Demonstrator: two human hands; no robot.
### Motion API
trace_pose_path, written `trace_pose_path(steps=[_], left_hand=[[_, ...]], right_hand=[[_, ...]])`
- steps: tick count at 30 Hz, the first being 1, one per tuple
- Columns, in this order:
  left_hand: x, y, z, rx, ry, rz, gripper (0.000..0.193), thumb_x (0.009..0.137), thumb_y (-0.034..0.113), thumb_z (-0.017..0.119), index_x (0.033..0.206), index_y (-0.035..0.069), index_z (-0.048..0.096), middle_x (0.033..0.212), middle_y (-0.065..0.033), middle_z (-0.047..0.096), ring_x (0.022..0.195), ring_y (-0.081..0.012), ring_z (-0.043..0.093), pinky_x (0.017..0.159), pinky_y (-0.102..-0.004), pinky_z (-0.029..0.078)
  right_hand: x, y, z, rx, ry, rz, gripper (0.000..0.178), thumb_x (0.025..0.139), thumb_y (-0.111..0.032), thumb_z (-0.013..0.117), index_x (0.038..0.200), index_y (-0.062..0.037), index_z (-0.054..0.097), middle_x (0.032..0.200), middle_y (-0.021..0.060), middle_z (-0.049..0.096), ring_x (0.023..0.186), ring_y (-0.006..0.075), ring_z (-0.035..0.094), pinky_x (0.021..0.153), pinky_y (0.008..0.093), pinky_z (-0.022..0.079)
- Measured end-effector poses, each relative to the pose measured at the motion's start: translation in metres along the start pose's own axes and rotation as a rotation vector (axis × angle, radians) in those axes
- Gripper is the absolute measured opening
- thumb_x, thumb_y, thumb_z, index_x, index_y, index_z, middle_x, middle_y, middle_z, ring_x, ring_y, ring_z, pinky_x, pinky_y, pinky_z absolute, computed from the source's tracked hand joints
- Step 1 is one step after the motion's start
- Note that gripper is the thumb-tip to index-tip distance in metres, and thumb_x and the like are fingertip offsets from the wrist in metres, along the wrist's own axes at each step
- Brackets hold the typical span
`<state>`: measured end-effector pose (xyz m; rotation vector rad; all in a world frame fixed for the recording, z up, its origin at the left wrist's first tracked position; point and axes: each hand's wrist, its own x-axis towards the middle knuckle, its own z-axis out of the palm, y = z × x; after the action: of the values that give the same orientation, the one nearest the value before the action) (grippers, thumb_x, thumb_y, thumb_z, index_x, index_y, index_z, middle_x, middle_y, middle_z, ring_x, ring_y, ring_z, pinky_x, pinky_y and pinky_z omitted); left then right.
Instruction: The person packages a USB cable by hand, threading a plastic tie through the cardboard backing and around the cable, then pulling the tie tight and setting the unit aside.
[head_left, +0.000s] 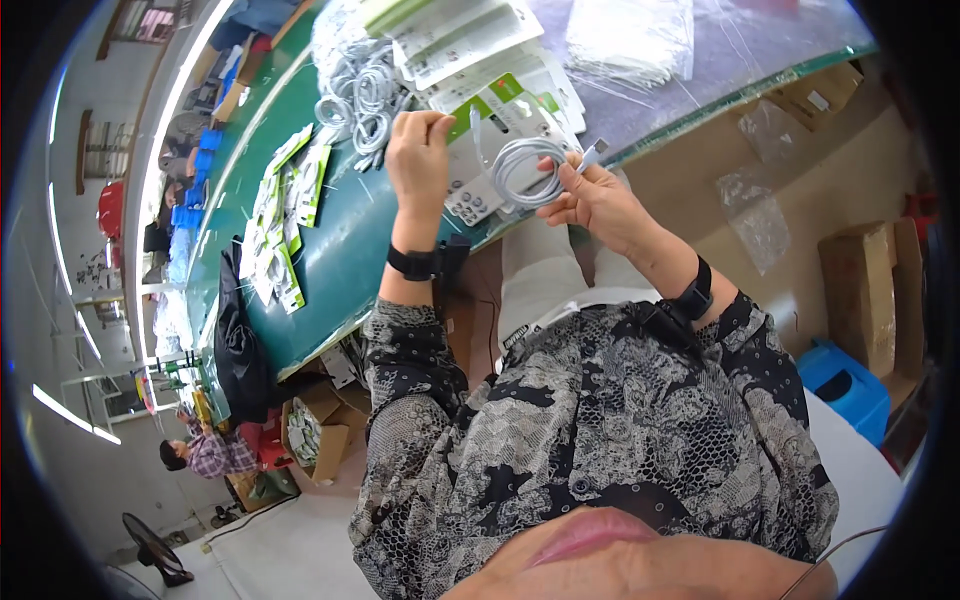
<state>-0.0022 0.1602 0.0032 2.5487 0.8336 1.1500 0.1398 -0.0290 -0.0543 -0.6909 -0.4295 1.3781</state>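
ur right hand (pixel 600 195) pinching coiled white cable (pixel 528 170) just above green table (pixel 340 250) edge, left hand (pixel 418 150) pinching cable's loose end up top. Looks like mid-coil/tidy step imo. Next: tuck end in w/o loop springing apart, white-green pkg cards (pixel 500 105) right behind

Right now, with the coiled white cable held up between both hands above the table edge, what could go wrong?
1. The coiled white cable is pinched only at its side by the right hand, so the loops may spring open and tangle.
2. The left hand holds just a loose cable end; a pull could undo the coil.
3. The hands work over the edge of the green table, so a dropped cable may land in the lap or on the floor.
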Motion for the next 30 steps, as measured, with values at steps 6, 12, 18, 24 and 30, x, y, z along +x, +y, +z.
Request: trace_pose_path(steps=[6, 12, 18, 24, 30], left_hand=[[0.005, 0.026, -0.006, -0.152, -0.084, -0.124, 0.008, 0.082, 0.001, 0.060, 0.089, -0.001, 0.063, 0.085, -0.0122, 0.063, 0.076, -0.0235, 0.061, 0.071, -0.0325, 0.048], [-0.015, 0.022, -0.010, -0.653, 0.074, -0.125, 0.029, 0.084, 0.002, 0.058, 0.112, 0.000, 0.056, 0.100, -0.0098, 0.062, 0.090, -0.0185, 0.059, 0.079, -0.0303, 0.048], [-0.082, 0.068, 0.033, -1.225, -0.144, -0.376, 0.036, 0.087, 0.005, 0.058, 0.121, -0.001, 0.047, 0.107, -0.0089, 0.056, 0.097, -0.0177, 0.054, 0.082, -0.0297, 0.047], [-0.080, 0.098, 0.059, -1.474, -0.039, -0.558, 0.023, 0.089, 0.007, 0.059, 0.109, 0.000, 0.053, 0.093, -0.0063, 0.060, 0.077, -0.0130, 0.057, 0.067, -0.0261, 0.049], [-0.083, 0.103, 0.059, -1.310, 0.078, -0.646, 0.020, 0.091, 0.014, 0.060, 0.105, 0.000, 0.055, 0.086, -0.0057, 0.060, 0.067, -0.0127, 0.057, 0.058, -0.0259, 0.049]], right_hand=[[0.034, 0.010, 0.006, 0.032, -0.058, -0.074, 0.031, 0.098, -0.028, 0.048, 0.119, -0.0046, 0.052, 0.105, 0.0057, 0.061, 0.085, 0.0201, 0.066, 0.072, 0.0292, 0.055], [0.030, -0.020, 0.000, 0.096, 0.018, -0.211, 0.031, 0.098, -0.027, 0.048, 0.118, -0.0047, 0.053, 0.104, 0.0067, 0.061, 0.083, 0.0193, 0.066, 0.072, 0.0297, 0.055], [0.016, -0.036, 0.012, 0.153, 0.069, -0.345, 0.030, 0.098, -0.028, 0.049, 0.118, -0.0056, 0.054, 0.093, 0.0059, 0.062, 0.077, 0.0156, 0.064, 0.071, 0.0283, 0.054], [0.003, -0.017, 0.005, -0.156, 0.073, -0.242, 0.033, 0.096, -0.032, 0.052, 0.118, -0.0074, 0.054, 0.084, 0.0031, 0.061, 0.070, 0.0125, 0.060, 0.066, 0.0251, 0.051], [-0.014, -0.022, -0.002, -0.497, 0.312, -0.335, 0.040, 0.091, -0.031, 0.062, 0.121, -0.0069, 0.053, 0.084, 0.0032, 0.060, 0.072, 0.0108, 0.057, 0.063, 0.0239, 0.048]])
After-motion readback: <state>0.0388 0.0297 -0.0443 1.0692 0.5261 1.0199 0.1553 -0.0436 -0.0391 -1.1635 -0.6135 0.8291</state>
